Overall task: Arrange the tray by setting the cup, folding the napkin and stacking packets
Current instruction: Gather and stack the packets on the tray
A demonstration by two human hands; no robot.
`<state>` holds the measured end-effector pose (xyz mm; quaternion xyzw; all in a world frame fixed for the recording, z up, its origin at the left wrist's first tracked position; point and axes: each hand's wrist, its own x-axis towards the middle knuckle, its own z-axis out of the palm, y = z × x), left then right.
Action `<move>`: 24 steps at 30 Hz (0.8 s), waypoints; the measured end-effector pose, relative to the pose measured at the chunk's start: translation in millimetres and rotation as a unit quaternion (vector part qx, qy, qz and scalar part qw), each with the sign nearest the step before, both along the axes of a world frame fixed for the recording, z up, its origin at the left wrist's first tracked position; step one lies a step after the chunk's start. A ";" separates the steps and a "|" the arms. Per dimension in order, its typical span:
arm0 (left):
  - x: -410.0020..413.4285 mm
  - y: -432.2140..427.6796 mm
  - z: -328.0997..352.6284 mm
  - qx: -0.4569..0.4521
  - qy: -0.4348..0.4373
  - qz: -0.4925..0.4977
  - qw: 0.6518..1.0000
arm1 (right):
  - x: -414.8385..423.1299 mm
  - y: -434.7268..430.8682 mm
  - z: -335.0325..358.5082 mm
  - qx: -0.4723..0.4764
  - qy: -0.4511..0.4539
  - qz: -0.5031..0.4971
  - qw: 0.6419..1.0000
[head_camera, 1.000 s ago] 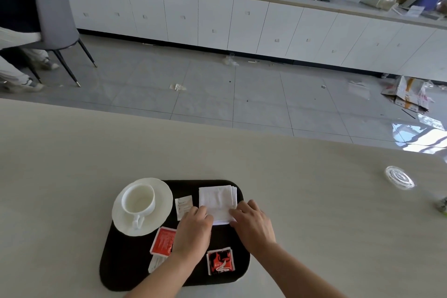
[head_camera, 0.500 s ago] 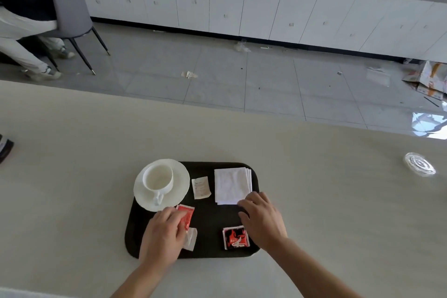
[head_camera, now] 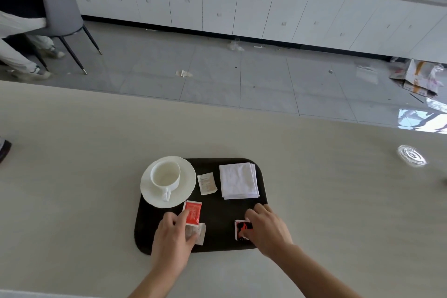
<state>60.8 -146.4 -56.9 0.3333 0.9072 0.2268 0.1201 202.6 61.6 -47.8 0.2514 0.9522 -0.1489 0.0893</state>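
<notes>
A black tray (head_camera: 262, 176) lies on the beige table. At its back left a white cup (head_camera: 165, 174) stands on a white saucer (head_camera: 186, 189). The folded white napkin (head_camera: 239, 180) lies at the back right, and a small white packet (head_camera: 206, 183) sits between the two. My left hand (head_camera: 173, 237) pinches a red packet (head_camera: 193, 213) that overlaps a pale packet (head_camera: 200, 233) at the tray's front left. My right hand (head_camera: 266, 230) has its fingers curled on a red and black packet (head_camera: 242, 228) at the front right.
A clear plastic lid (head_camera: 411, 158) lies on the table far right. A dark object (head_camera: 3, 150) pokes in at the left edge. Beyond the table is a littered tile floor, white cabinets, and a seated person on a grey chair (head_camera: 60, 7).
Both hands left the napkin and drew back to the tray's front. The left took hold of the red packet; the right came down on the red and black one.
</notes>
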 end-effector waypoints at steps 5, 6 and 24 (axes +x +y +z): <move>6.2 4.7 3.5 -0.035 0.054 -0.013 0.998 | 0.3 -6.0 -0.4 0.002 -0.007 -0.014 1.000; 8.7 7.2 5.5 -0.050 0.068 -0.018 0.996 | 1.1 -6.6 -0.8 0.001 -0.006 -0.010 1.000; 19.4 54.8 27.2 -0.148 0.190 -0.046 0.970 | 7.1 8.9 4.1 0.000 -0.016 -0.032 0.999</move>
